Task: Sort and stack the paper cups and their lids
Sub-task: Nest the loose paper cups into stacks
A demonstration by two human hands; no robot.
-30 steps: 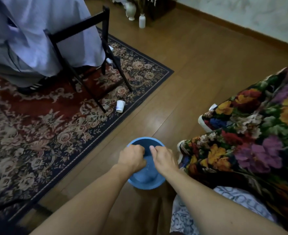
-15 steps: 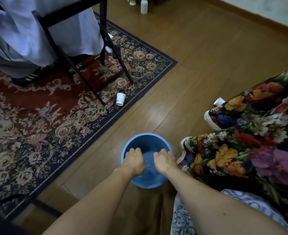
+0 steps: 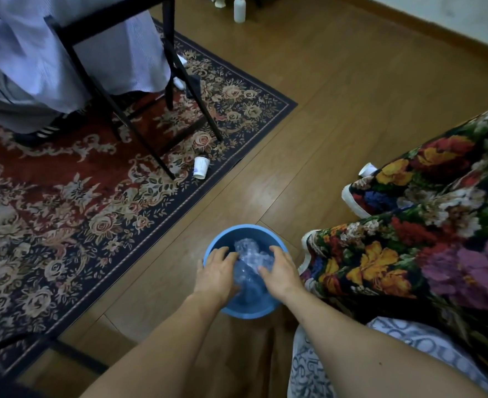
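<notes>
In the blue bowl [image 3: 247, 310], the clear lids [image 3: 250, 261] lie between your hands: left hand [image 3: 217, 275] and right hand [image 3: 280, 271] flank them, fingers spread and loosely curved against the pile. A cup [image 3: 201, 167] lies well apart, ahead-left.

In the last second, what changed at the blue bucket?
Both hands opened from fists: left hand and right hand now spread over the clear crinkled plastic inside the round blue plastic bucket. The white paper cup stayed on the rug.
</notes>
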